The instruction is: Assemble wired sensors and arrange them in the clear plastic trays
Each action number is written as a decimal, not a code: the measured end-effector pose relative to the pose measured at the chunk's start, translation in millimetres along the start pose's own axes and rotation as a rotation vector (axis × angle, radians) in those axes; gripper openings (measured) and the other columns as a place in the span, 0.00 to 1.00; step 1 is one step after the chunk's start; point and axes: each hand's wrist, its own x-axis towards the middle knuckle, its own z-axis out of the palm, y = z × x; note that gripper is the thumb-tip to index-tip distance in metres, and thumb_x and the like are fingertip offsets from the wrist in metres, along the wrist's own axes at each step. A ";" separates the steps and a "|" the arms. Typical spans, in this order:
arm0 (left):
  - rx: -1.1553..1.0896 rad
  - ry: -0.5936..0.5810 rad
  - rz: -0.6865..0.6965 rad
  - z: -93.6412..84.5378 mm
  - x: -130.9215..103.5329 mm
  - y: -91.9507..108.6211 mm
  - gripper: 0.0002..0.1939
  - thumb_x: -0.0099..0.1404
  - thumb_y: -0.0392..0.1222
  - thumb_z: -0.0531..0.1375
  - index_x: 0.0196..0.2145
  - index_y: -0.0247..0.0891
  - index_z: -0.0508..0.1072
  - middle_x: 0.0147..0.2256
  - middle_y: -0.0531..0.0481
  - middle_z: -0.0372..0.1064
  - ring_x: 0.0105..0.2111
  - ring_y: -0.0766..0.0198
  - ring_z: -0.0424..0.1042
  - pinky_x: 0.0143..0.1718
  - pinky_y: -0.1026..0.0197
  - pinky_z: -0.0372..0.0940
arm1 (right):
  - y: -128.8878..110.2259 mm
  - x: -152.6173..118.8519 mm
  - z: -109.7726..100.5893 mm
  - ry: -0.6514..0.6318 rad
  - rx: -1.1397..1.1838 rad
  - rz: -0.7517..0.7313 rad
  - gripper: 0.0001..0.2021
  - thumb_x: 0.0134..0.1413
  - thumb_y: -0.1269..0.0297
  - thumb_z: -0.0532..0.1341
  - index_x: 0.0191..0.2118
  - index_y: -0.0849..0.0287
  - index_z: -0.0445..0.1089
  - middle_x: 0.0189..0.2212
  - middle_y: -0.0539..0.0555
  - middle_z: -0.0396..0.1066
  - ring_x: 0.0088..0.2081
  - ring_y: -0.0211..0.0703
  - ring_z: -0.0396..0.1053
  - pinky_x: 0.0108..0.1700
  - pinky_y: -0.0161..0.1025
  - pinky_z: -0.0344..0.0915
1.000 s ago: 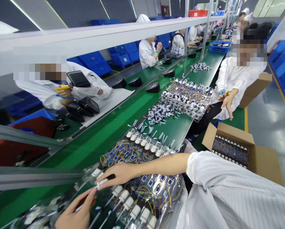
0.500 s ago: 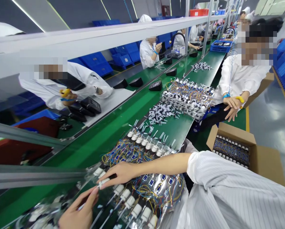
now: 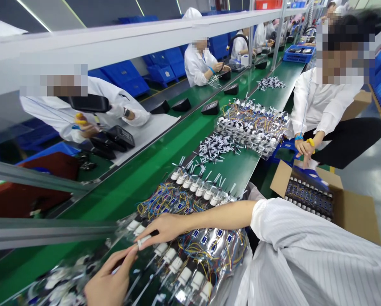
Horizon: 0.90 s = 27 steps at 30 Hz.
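A clear plastic tray (image 3: 231,248) of small black-and-white wired parts (image 3: 190,259) lies on the green conveyor belt (image 3: 136,187) in front of me. My right hand (image 3: 163,227) reaches left across the tray and pinches the white cap of one part (image 3: 145,240) at its left end. My left hand (image 3: 109,280) comes up from the bottom edge, its fingertips pinching a thin white strip (image 3: 116,269) just below that same part. A row of white-capped parts (image 3: 196,189) stands at the tray's far side, amid blue and yellow wires.
More wired parts fill a tray (image 3: 250,127) farther along the belt, with loose white pieces (image 3: 214,148) before it. An open cardboard box (image 3: 308,195) of parts sits on the floor at right, a person crouched over it. Other workers sit across the belt with black devices (image 3: 120,136).
My hands stay on the same part, drifting slightly right in view. The person at right has lowered both hands toward the cardboard box. The worker across the belt has shifted a black device.
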 end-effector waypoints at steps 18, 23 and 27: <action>-0.235 0.063 0.034 7.8 -4.4 5.8 0.25 0.59 0.61 0.69 0.43 0.37 0.83 0.45 0.40 0.83 0.47 0.48 0.81 0.58 0.47 0.73 | 7.5 -2.5 3.3 0.061 -0.061 -0.107 0.20 0.64 0.56 0.70 0.56 0.63 0.81 0.49 0.60 0.82 0.51 0.45 0.79 0.54 0.34 0.67; -0.288 0.064 0.022 6.8 -7.1 7.7 0.23 0.61 0.58 0.71 0.43 0.35 0.85 0.44 0.39 0.84 0.45 0.50 0.81 0.54 0.50 0.74 | -0.5 -8.1 2.9 0.109 0.046 -0.053 0.18 0.62 0.58 0.71 0.53 0.63 0.82 0.49 0.60 0.83 0.51 0.45 0.80 0.56 0.36 0.69; -0.301 0.073 0.029 6.4 -7.6 10.9 0.19 0.62 0.54 0.71 0.41 0.35 0.86 0.42 0.40 0.85 0.43 0.52 0.82 0.51 0.54 0.74 | -7.0 -11.5 2.7 0.162 0.102 0.014 0.16 0.61 0.60 0.72 0.51 0.61 0.83 0.49 0.58 0.83 0.52 0.45 0.81 0.59 0.38 0.69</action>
